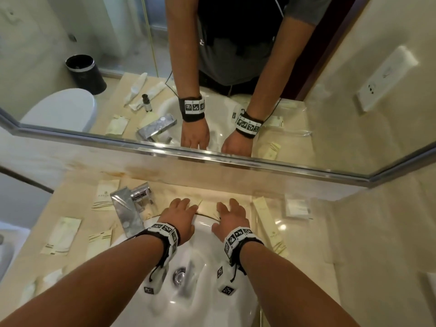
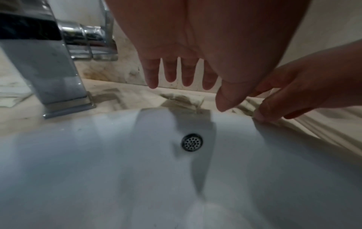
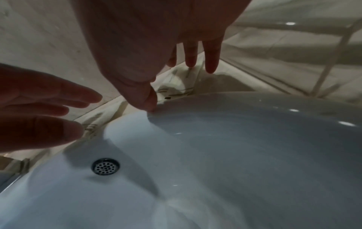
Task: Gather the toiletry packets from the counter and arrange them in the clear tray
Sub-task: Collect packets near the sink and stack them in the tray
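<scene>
Hands, left hand (image 1: 179, 214) and right hand (image 1: 232, 217), reach flat and hold nothing. Packets (image 1: 207, 206) lie by the sink (image 1: 205, 267). A bump could slide them in.

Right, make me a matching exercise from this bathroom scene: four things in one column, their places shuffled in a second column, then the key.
Things:
1. faucet
2. drain
3. clear tray
4. left hand

Places:
A. on the counter, right of the sink
B. over the sink's back rim, fingers straight
C. at the bottom of the sink
D. on the counter, at the sink's back left

Pairs: 1-D, 2-C, 3-A, 4-B
</scene>
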Available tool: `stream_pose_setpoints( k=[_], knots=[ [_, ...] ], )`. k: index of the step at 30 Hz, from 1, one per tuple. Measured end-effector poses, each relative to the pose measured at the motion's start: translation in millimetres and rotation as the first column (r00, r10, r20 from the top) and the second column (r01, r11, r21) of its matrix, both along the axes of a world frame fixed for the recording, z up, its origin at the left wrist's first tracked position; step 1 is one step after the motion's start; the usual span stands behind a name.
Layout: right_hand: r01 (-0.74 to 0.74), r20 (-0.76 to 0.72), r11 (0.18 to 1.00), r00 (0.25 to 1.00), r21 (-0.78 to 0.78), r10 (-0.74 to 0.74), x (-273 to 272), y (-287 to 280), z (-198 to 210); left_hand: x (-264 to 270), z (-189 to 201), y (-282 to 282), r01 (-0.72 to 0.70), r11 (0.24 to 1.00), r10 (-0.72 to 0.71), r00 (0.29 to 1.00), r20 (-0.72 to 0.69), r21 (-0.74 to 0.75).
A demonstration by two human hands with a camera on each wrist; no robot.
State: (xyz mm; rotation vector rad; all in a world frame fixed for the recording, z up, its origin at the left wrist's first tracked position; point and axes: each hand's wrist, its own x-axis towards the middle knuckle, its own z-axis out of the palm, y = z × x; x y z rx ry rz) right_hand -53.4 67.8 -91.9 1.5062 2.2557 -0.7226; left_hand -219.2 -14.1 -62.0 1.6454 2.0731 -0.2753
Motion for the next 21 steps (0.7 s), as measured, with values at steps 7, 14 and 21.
stream_pose_setpoints(
  k=[7,14,21],
  knots=[
    [-0.005,0.07,0.996,0.998,-0.09,0.011,-17,3,-4,-11,-9,5,-0.046,0.997,0.046,0.999,-0.014,-0.064],
    [-0.184,-0.004,0.983,0.983,-0.019,0.184,-9,-10,-3,-11,-16,4,0.0,0.997,-0.003,0.999,-0.046,-0.08],
    [-0.161,-0.046,0.986,0.986,-0.053,0.159,-12,-9,7,-11,-11,7,0.009,0.997,-0.013,0.999,-0.046,-0.074]
  ],
)
